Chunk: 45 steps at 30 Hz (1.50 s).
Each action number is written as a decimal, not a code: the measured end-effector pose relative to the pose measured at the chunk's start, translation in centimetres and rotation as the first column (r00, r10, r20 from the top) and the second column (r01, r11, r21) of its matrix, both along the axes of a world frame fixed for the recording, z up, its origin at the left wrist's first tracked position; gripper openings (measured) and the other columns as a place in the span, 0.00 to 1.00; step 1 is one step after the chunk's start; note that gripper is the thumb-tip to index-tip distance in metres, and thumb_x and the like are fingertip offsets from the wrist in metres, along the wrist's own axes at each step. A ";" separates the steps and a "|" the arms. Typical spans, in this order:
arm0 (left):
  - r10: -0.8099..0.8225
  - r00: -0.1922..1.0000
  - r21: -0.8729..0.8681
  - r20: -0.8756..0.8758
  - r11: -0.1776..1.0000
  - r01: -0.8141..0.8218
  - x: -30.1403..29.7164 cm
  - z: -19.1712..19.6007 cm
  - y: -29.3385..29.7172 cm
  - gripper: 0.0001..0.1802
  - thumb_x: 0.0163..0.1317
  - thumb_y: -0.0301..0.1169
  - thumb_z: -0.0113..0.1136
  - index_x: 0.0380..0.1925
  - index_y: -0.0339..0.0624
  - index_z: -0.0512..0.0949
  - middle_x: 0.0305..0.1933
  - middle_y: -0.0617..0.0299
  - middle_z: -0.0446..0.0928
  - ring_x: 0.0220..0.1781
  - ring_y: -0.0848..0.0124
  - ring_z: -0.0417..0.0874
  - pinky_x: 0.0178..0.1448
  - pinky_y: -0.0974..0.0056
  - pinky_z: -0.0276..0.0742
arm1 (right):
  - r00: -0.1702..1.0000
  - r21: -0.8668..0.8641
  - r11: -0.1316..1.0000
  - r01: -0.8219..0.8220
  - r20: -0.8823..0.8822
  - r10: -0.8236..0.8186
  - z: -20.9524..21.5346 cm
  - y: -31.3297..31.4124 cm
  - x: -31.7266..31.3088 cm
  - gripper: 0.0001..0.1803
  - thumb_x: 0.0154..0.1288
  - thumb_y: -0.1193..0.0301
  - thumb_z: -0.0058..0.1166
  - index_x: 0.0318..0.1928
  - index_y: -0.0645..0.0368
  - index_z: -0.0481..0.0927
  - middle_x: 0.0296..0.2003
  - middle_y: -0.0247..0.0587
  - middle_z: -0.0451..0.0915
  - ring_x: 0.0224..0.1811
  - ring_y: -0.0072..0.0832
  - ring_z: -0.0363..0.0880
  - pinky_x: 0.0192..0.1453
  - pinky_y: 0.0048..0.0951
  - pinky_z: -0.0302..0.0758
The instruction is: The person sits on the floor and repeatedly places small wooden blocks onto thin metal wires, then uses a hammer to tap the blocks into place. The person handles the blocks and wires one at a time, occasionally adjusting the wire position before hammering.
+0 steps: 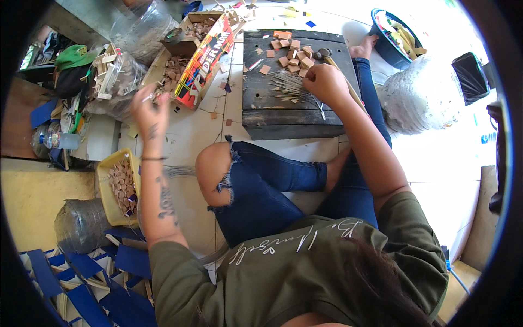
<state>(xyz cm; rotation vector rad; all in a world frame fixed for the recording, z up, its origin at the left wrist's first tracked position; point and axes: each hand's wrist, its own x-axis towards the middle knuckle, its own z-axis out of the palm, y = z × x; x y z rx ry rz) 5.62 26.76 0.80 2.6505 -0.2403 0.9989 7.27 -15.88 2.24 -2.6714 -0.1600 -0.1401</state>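
My left hand (150, 113) is raised beside the near end of a long box (204, 68) with bright printed sides, which holds small brown wooden pieces (173, 72). Its fingers are blurred, and I cannot see whether something is between them. Over a dark wooden block (294, 117) that serves as a low work surface, my right hand (328, 83) is closed in a pinch; what it grips is hidden. Just left of those fingertips lies a bundle of thin metal rods (287, 87). Small square wooden blocks (294, 57) are heaped beyond it.
A yellow basket (102, 188) of wooden pieces stands at my left, above stacked blue-and-white parts (81, 283). Plastic-wrapped bundles (417, 98) sit at the right, below a dark blue tub (384, 46). Wood scraps litter the tiled floor (226, 101). My bent knee (212, 169) lies near the block.
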 end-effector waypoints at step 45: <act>-0.629 0.772 -0.555 -0.093 0.676 0.484 -4.8 -1.8 -25.6 0.06 0.50 0.27 0.68 0.30 0.43 0.83 0.33 0.63 0.83 0.43 0.63 0.80 0.50 0.57 0.72 | 0.986 0.627 0.767 -0.137 0.013 0.166 0.6 -1.4 -6.5 0.07 0.61 0.75 0.62 0.37 0.65 0.80 0.30 0.38 0.84 0.32 0.19 0.82 0.40 0.23 0.79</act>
